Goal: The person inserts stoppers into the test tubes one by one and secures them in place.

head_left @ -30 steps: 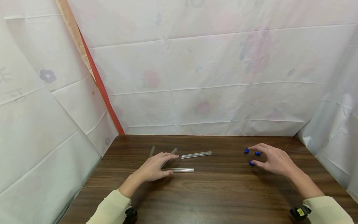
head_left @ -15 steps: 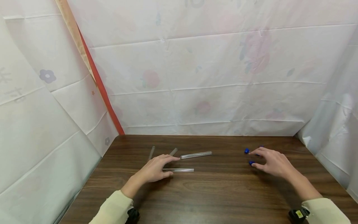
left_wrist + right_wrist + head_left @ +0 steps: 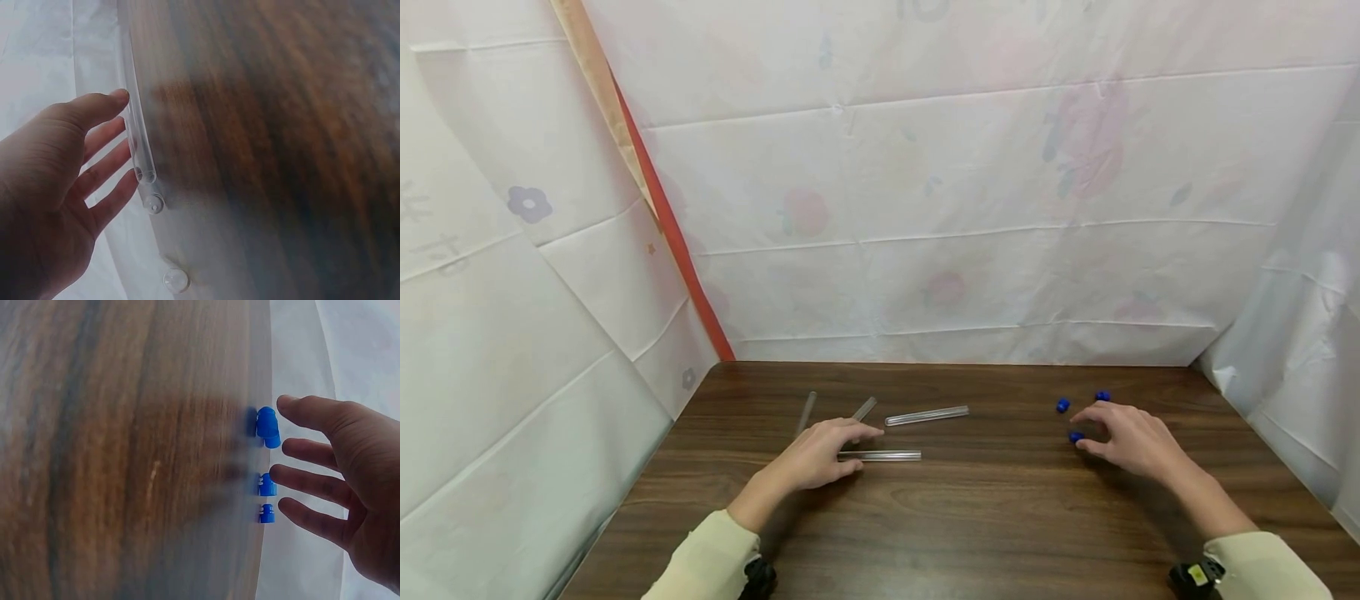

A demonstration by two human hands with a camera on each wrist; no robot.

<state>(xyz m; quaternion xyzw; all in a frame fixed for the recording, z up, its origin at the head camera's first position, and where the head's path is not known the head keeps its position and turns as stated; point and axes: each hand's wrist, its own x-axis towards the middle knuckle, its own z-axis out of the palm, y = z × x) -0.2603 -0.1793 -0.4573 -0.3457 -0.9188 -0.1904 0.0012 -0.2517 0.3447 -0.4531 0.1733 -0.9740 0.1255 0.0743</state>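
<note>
Several clear test tubes lie on the brown table at the left. My left hand (image 3: 816, 452) is spread loosely beside them, its thumb and fingers around the left end of the nearest test tube (image 3: 883, 456). In the left wrist view the thumb and fingertips come right up to one tube (image 3: 140, 137). Another test tube (image 3: 927, 415) lies just beyond the fingertips. At the right, my right hand (image 3: 1135, 437) reaches with relaxed fingers over small blue stoppers, with one stopper (image 3: 1076, 437) by the thumb. The right wrist view has several blue stoppers (image 3: 267, 422) just beyond the fingertips.
Behind my left hand lie two more test tubes, one at a slant (image 3: 864, 408) and one farther left (image 3: 805, 412), both partly hidden. Stoppers stand farther back (image 3: 1063, 405). A white printed sheet (image 3: 962, 208) hangs behind the table's (image 3: 970, 517) far edge.
My right hand has drawn slightly toward me with its fingers lower, uncovering a stopper at the back and hiding another. My left fingers have also come slightly nearer me. The tubes stay put.
</note>
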